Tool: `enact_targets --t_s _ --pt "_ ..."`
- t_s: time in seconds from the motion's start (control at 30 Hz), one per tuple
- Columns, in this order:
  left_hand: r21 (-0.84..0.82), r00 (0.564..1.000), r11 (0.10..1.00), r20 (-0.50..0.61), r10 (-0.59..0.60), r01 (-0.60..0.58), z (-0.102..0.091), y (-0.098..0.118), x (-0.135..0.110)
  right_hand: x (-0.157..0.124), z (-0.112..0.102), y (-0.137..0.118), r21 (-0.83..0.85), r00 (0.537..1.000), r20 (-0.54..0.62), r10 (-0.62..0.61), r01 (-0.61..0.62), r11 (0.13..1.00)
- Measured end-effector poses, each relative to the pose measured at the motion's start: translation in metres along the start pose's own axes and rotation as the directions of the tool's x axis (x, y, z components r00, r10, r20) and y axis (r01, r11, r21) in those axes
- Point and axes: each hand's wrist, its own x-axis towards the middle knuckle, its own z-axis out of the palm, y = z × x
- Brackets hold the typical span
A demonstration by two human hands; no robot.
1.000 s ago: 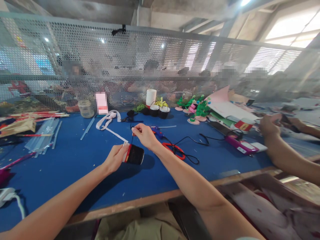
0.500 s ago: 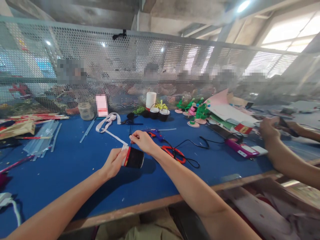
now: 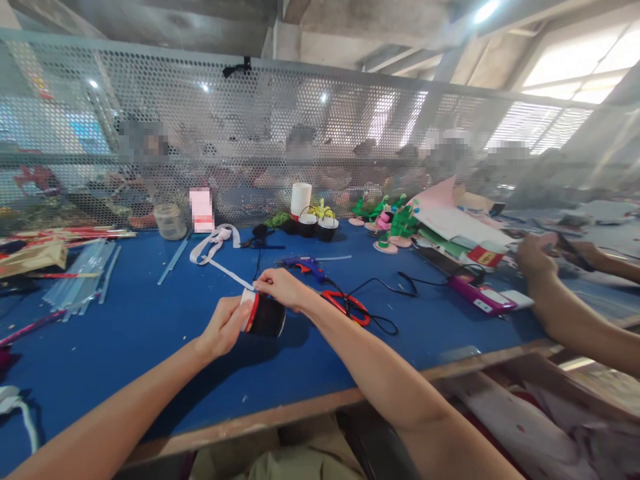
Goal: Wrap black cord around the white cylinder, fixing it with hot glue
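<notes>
My left hand [image 3: 223,327] is wrapped around a paper cup [image 3: 267,317], black on one part with a red band and a white part, tilted on its side above the table. At its upper edge my right hand [image 3: 280,287] is closed, thumb and fingertips pinched where a white ribbon [image 3: 227,270] meets the cup. The ribbon runs back to a loose coil on the table. Behind my right hand lies a blue glue gun [image 3: 307,267]. Red-handled scissors [image 3: 357,310] rest to its right, partly under a black cord.
Clear glue sticks [image 3: 83,277] lie at left, with a glass jar [image 3: 170,222] behind. Small black-and-white buckets [image 3: 327,230] and green figures [image 3: 400,227] stand along the perforated screen. A purple device [image 3: 480,297] sits at right, near a co-worker's hand [image 3: 537,260].
My right hand has moved slightly down and left, bringing its fingertips to the cup's edge at the ribbon. My left hand and the cup have barely shifted.
</notes>
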Motion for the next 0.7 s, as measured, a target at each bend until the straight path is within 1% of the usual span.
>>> enact_targets --t_s 0.23,0.4,0.5,0.57,0.63,0.7 --pt "-0.001 0.999 1.0 0.018 0.031 -0.031 0.0 -0.002 0.001 0.0 0.001 0.0 0.019 0.998 0.04 0.05 -0.051 0.999" --pt "-0.02 1.0 1.0 0.004 -0.016 0.016 -0.001 -0.002 0.002 0.0 0.001 -0.001 0.054 0.997 0.029 0.069 -0.071 0.996" --pt "-0.078 0.995 0.993 -0.048 -0.09 0.086 -0.002 -0.004 0.004 0.0 -0.004 -0.003 0.087 0.996 0.02 0.084 -0.085 0.993" --pt "-0.14 0.977 0.976 -0.114 -0.182 0.165 -0.003 -0.007 0.006 0.0 -0.009 -0.006 0.149 0.994 0.004 0.11 -0.11 0.983" --pt "-0.208 0.937 0.943 -0.182 -0.298 0.259 -0.004 -0.011 0.009 0.0 -0.014 -0.008 0.198 0.993 -0.013 0.118 -0.114 0.974" --pt "-0.283 0.891 0.899 -0.218 -0.399 0.334 -0.003 -0.015 0.012 -0.002 -0.017 -0.009 0.162 0.998 0.002 0.06 -0.059 0.985"
